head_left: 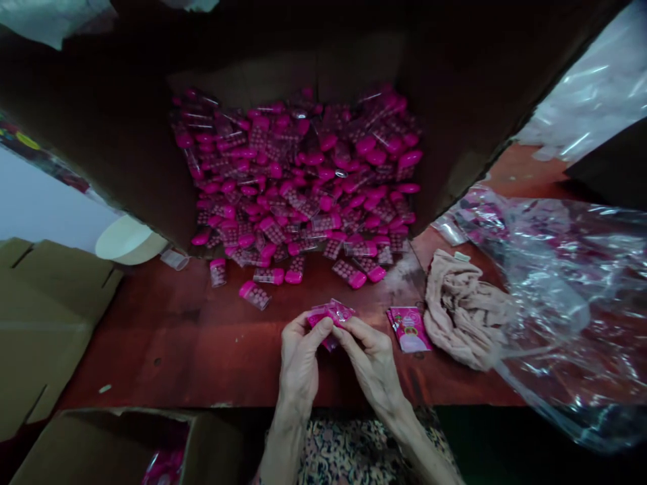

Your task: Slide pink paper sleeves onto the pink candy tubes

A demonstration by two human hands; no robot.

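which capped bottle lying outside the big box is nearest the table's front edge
The second bottle from left, cap pointing back-left; the others lie farther back, nearer the big box.

Shiny pink packet (337, 311) at six o'clock; clear bottles (303, 192) with hot-pink caps and paler pink beads at twelve. At four, a magenta sachet (410, 330) with green accents and a beige cloth (462, 310). Red-brown bench (202, 350); dark, cream-mottled garment (348, 451) toward six.

Likely a packing workshop, red worktable (192, 337), big carton (455, 135) heaped with pink-capped tubes (273, 230), plastic bag (556, 313)
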